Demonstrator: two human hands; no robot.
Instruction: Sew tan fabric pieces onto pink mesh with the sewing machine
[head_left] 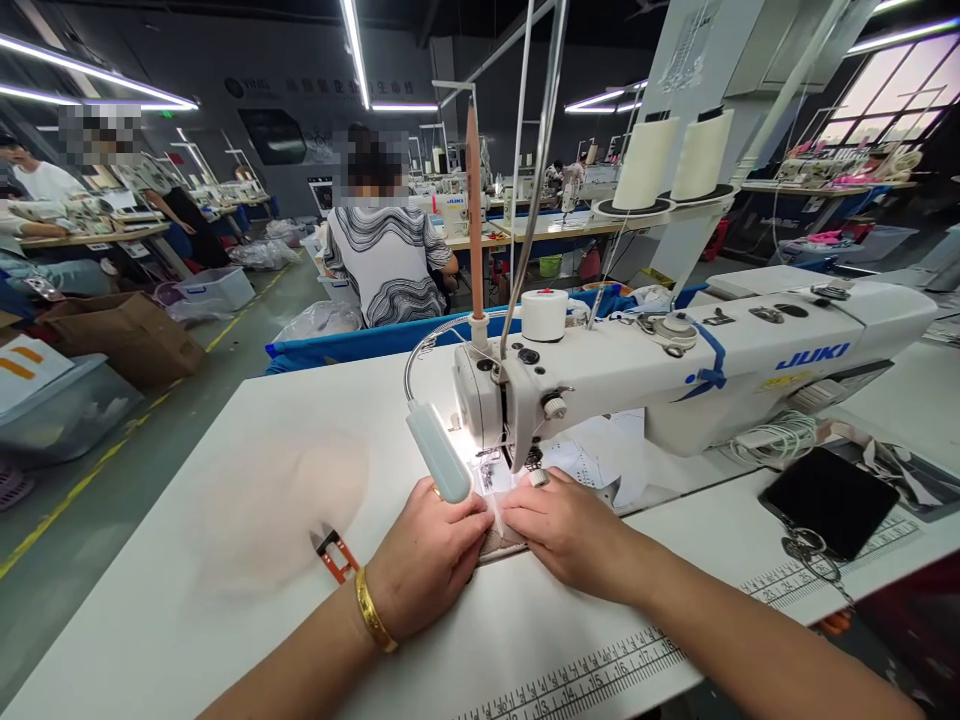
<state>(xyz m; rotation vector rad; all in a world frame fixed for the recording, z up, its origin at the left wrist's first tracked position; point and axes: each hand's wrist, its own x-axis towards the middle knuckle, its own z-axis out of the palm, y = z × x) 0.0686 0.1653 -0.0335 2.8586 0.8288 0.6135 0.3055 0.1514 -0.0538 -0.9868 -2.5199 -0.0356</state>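
Note:
A white sewing machine [660, 350] stands on the white table, its lit needle area just beyond my hands. My left hand [435, 545], with a gold bangle at the wrist, has its fingers pressed together on a thin pale fabric [496, 538] in front of the presser foot. From the right, my right hand [566, 530] pinches the same fabric, its fingers bent close to the needle area. The fabric is partly hidden under the fingers. Orange thread snips [337, 556] lie left of my left wrist, beside a sheer beige cloth [277, 510].
A small lamp [440, 455] hangs just above my left fingers. A black flat object [831, 500] with keys [814, 550] lies at the right. Thread cones [645, 165] stand behind the machine. A person [386, 250] sits beyond the table.

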